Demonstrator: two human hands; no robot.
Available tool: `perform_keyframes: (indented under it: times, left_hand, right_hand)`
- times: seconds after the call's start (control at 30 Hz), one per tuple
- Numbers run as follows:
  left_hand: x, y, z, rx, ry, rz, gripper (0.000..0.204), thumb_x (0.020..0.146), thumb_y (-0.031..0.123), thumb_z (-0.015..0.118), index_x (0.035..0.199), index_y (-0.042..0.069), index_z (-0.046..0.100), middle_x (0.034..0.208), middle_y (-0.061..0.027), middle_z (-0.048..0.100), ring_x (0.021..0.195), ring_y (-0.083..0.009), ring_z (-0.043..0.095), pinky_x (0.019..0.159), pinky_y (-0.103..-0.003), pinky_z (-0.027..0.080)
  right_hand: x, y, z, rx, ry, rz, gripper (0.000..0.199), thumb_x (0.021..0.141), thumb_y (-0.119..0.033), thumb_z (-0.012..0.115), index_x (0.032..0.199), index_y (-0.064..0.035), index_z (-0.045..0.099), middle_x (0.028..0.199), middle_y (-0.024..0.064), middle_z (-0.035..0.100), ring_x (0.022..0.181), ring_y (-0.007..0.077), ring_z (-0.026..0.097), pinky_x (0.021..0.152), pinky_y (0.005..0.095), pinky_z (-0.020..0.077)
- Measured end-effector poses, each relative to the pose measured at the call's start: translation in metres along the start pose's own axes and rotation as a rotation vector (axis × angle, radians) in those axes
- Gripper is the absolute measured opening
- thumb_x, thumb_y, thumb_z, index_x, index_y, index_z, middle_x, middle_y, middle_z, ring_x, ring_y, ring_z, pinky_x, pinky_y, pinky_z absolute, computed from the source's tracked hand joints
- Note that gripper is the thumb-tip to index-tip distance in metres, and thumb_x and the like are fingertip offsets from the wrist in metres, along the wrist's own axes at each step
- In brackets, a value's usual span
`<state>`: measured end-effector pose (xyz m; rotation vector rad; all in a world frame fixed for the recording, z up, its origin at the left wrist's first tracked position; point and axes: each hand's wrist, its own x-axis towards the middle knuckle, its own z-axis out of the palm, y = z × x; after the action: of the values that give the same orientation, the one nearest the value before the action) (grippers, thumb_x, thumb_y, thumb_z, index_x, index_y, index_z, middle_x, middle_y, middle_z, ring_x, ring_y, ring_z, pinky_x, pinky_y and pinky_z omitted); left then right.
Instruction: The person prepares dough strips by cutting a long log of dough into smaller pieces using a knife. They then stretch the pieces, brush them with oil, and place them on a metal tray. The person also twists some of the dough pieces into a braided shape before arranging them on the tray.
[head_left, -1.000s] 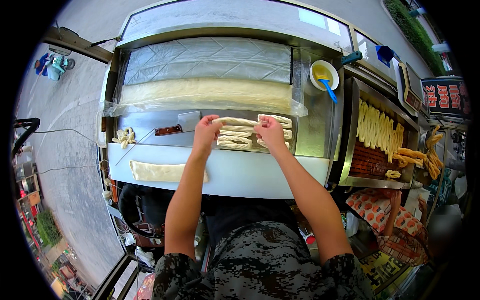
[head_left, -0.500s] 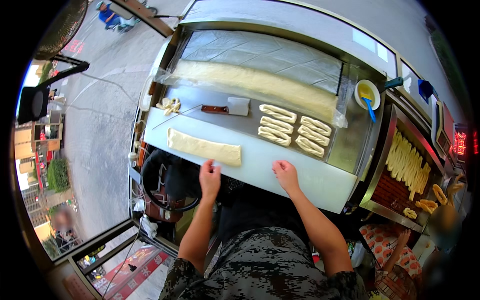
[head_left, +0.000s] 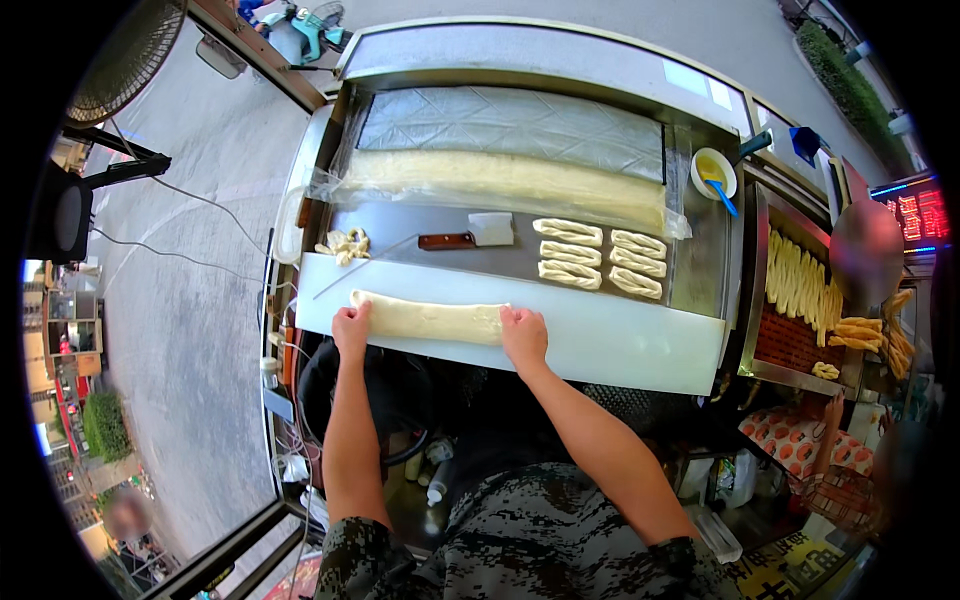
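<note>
A flat, pale strip of dough [head_left: 432, 321] lies lengthwise on the white cutting board [head_left: 630, 340]. My left hand [head_left: 351, 327] pinches its left end, and my right hand [head_left: 524, 333] pinches its right end. Both sets of fingers are closed on the dough at the edges. Beyond the board, a cleaver [head_left: 468, 235] with a wooden handle rests on the metal worktop. To its right sit several twisted dough pieces [head_left: 570, 252] in two columns. A thin rod [head_left: 365, 266] lies across the board's far left edge, near a small heap of dough scraps [head_left: 343, 246].
At the back, a long dough slab [head_left: 500, 176] lies partly under clear plastic film. A white bowl [head_left: 706, 165] with a blue brush stands back right. Farther right, a metal rack [head_left: 800, 340] holds fried dough sticks. Another person's arm shows at lower right.
Both hands have moved from in front of the board onto the dough strip's ends and closed on them. The strip looks longer and straighter. My view has shifted.
</note>
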<state>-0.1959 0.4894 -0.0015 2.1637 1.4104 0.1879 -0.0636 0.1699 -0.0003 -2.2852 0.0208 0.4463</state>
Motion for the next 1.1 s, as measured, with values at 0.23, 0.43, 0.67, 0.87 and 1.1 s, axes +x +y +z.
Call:
perform_keyframes:
  times: [0.23, 0.43, 0.67, 0.87, 1.1]
  left_hand:
    - [-0.009, 0.027, -0.001, -0.364, 0.017, 0.207, 0.056, 0.079, 0.031, 0.075, 0.116, -0.003, 0.049, 0.097, -0.0171, 0.066, 0.081, -0.0326, 0.064, 0.075, -0.039, 0.05]
    - [0.01, 0.011, 0.001, -0.073, -0.044, 0.414, 0.034, 0.091, 0.026, 0.063, 0.116, 0.006, 0.053, 0.094, -0.0228, 0.065, 0.089, -0.0418, 0.062, 0.077, -0.045, 0.048]
    - [-0.03, 0.071, -0.033, 0.052, -0.175, 0.574, 0.017, 0.093, 0.012, 0.058, 0.107, 0.002, 0.056, 0.096, -0.021, 0.064, 0.087, -0.0411, 0.061, 0.076, -0.043, 0.049]
    - [-0.119, 0.181, -0.095, -0.057, -0.192, 0.638, 0.014, 0.094, 0.01, 0.06, 0.104, 0.001, 0.057, 0.089, -0.0172, 0.063, 0.079, -0.0322, 0.061, 0.073, -0.037, 0.05]
    - [-0.176, 0.208, -0.02, -0.241, -0.296, 0.476, 0.014, 0.094, 0.01, 0.061, 0.104, 0.001, 0.058, 0.079, -0.0121, 0.06, 0.07, -0.0199, 0.055, 0.067, -0.033, 0.049]
  right_hand:
    - [-0.006, -0.047, 0.013, 0.004, 0.042, 0.236, 0.041, 0.089, -0.043, 0.063, 0.086, -0.0025, 0.059, 0.1, 0.0195, 0.065, 0.087, 0.0376, 0.062, 0.076, 0.0478, 0.0488]
    - [-0.018, -0.033, 0.037, -0.185, 0.242, -0.214, 0.036, 0.086, -0.04, 0.067, 0.087, -0.0053, 0.056, 0.085, 0.0152, 0.063, 0.08, 0.0371, 0.062, 0.068, 0.049, 0.0489]
    - [-0.011, -0.011, 0.035, 0.07, 0.147, -0.229, 0.029, 0.088, -0.033, 0.068, 0.09, -0.0061, 0.057, 0.079, 0.0157, 0.065, 0.072, 0.0358, 0.063, 0.063, 0.044, 0.0506]
    - [-0.012, -0.013, -0.042, 0.404, 0.015, -0.169, 0.023, 0.084, -0.025, 0.074, 0.085, -0.0045, 0.064, 0.077, 0.0148, 0.067, 0.067, 0.0281, 0.065, 0.062, 0.0353, 0.0515]
    - [0.007, 0.129, -0.226, 0.252, 0.32, -0.05, 0.016, 0.086, -0.019, 0.073, 0.084, -0.0038, 0.069, 0.073, 0.0063, 0.068, 0.064, 0.0131, 0.061, 0.059, 0.0288, 0.0499]
